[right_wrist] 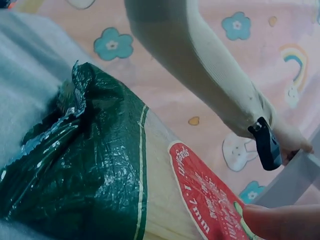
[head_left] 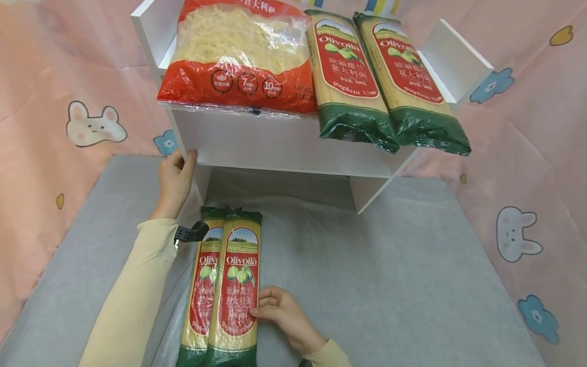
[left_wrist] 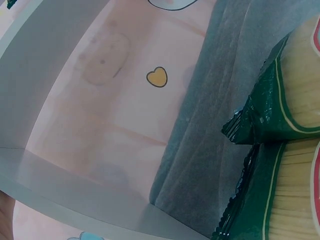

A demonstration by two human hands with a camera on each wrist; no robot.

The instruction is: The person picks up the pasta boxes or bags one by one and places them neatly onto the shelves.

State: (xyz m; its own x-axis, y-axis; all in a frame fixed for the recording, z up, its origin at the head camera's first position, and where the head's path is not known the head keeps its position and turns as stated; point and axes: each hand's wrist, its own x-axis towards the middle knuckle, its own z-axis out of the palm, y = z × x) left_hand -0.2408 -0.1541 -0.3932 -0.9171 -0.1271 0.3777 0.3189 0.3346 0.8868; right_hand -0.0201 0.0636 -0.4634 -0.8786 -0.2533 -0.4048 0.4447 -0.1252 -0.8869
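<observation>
My left hand [head_left: 176, 178] grips the left side panel of a white shelf [head_left: 275, 145], thumb at its front edge. Below it, two packs of spaghetti lie side by side on the grey cloth, lengthwise away from me. The right-hand spaghetti pack [head_left: 240, 244] overlaps the left one [head_left: 197, 311]. My right hand [head_left: 289, 316] holds the right edge of the upper pack, its thumb [right_wrist: 280, 220] on the label side and the fingers along the side. In the left wrist view, the green ends of both packs [left_wrist: 260, 110] show beside the shelf panel.
On the shelf's top board lie a red bag of pasta [head_left: 243, 56] and two more spaghetti packs [head_left: 344, 66], their ends jutting over the front edge. Grey cloth [head_left: 390, 285] covers the table, and a pink patterned curtain [head_left: 518, 153] hangs behind and at both sides.
</observation>
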